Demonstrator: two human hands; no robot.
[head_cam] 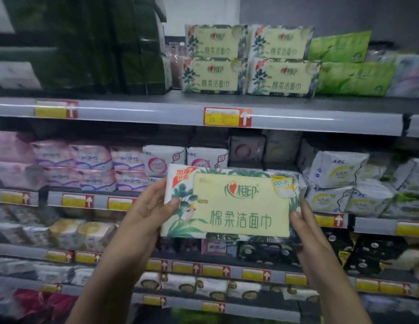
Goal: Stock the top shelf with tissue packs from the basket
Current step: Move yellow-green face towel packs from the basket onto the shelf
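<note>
I hold a tissue pack (236,204) with a pale yellow label and green leaf print in front of the second shelf. My left hand (150,206) grips its left edge and my right hand (302,220) grips its right edge. On the top shelf (157,108) stand several matching tissue packs (248,59), stacked two high in two columns, above and slightly right of the held pack. The basket is not in view.
Dark green packs (105,43) fill the top shelf's left side and light green packs (348,66) its right. A price tag (227,116) sits on the shelf rail. Lower shelves carry pink, white and black packs (91,167).
</note>
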